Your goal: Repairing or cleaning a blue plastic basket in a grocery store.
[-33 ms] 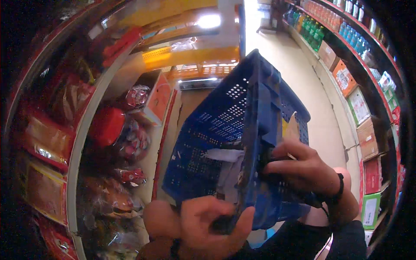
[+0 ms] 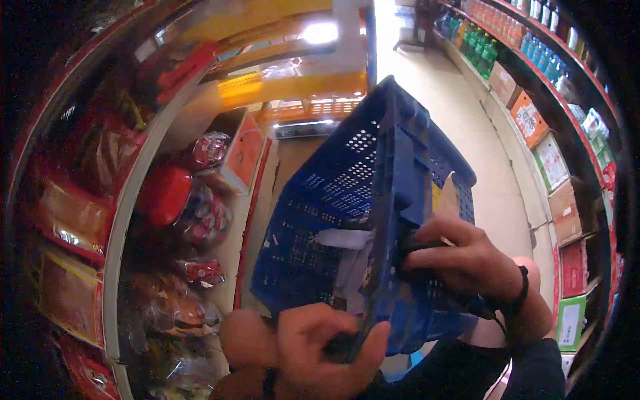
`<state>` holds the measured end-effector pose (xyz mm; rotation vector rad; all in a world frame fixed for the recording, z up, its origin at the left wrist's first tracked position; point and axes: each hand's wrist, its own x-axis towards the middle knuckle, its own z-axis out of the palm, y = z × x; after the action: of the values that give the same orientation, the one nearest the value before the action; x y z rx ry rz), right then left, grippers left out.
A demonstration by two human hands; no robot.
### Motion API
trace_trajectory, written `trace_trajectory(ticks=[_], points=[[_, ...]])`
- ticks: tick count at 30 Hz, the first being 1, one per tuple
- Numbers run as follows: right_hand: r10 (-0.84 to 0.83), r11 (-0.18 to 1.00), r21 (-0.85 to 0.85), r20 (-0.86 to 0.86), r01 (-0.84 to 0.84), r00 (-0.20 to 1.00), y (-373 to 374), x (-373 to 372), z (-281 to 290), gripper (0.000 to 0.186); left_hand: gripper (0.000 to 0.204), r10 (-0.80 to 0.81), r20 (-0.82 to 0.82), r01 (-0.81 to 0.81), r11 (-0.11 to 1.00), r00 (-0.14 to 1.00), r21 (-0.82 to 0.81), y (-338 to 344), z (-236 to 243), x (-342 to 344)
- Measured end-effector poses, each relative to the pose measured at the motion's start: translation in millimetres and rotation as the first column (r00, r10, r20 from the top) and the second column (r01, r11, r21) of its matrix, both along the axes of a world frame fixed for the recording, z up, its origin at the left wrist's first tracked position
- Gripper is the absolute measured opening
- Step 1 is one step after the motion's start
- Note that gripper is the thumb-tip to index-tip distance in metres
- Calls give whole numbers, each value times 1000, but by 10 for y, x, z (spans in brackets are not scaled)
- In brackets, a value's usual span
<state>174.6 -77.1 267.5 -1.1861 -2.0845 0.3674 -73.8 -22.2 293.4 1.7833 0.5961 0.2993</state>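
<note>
**Both hands at tilted blue basket, shop aisle**

Left hand nearest, low centre, at the basket's near end. Fingers curled, thumb raised apart; dark patch between them, so cannot tell whether it pinches anything. Black clothing along the lower edge. Right hand a bit farther up, on the basket's right side: thumb and fingers bent in, closed on a dark part there; too dark to say what it is. Dark wristband on that wrist.

Basket is plastic, holed walls, tipped over at an angle between and beyond the hands, its opening turned toward the left. Inside: white crumpled sheet, paper or cloth, cannot tell. Tan pointed piece sticks up at the right side, just above the right hand.

Left of the basket: shelf with clear bagged packets, a jar with a red lid, and farther back an orange box.

Right: pale floor, then a shelf with stacked cartons. Farther along, green bottles. Far back, upper middle: blurry yellow beam, bright light above.
</note>
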Motion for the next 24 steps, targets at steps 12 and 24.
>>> trace_trajectory(ticks=[12,24], points=[[76,995,-68,131,-68,988,86,-109,105,40,14,689,360,-769,620,629,158,-401,-442,154],[10,999,-33,96,-7,995,155,-315,50,36,42,186,54,-172,711,981,682,-107,-176,-280]])
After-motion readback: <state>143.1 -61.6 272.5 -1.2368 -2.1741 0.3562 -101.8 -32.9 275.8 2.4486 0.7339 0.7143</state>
